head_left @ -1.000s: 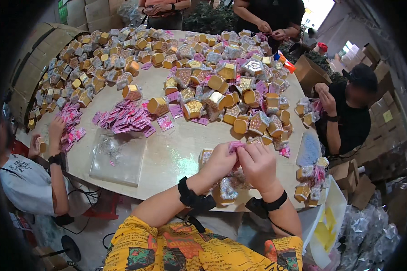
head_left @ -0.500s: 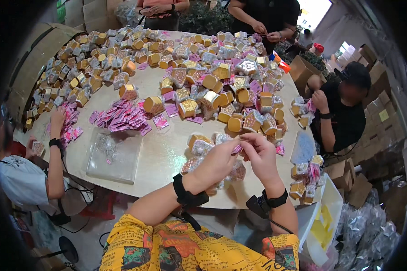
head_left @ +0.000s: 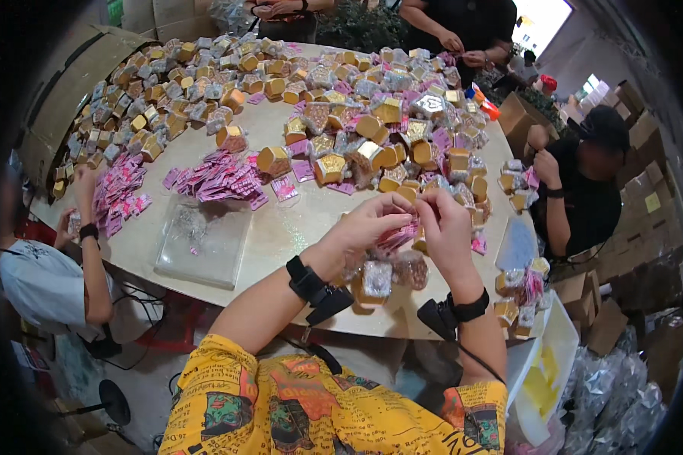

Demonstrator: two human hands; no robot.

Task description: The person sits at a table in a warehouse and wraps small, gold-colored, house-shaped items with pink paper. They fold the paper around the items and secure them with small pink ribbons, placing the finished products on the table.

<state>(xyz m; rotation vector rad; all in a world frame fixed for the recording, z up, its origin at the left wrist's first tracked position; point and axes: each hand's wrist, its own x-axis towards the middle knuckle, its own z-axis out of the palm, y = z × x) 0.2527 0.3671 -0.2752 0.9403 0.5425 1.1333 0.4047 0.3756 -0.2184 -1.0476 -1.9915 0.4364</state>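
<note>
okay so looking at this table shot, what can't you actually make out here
- Head view: what the left hand and right hand pinch between them; the fingers cover all but a pink edge.
- Head view: contents of the clear plastic bag; too small and glary.
- Head view: the far gold and pink packets; blurred and bent toward the rim.

Round pale table (head_left: 281, 235), cardboard boxes (head_left: 645, 189), bright window (head_left: 542, 19).
</note>
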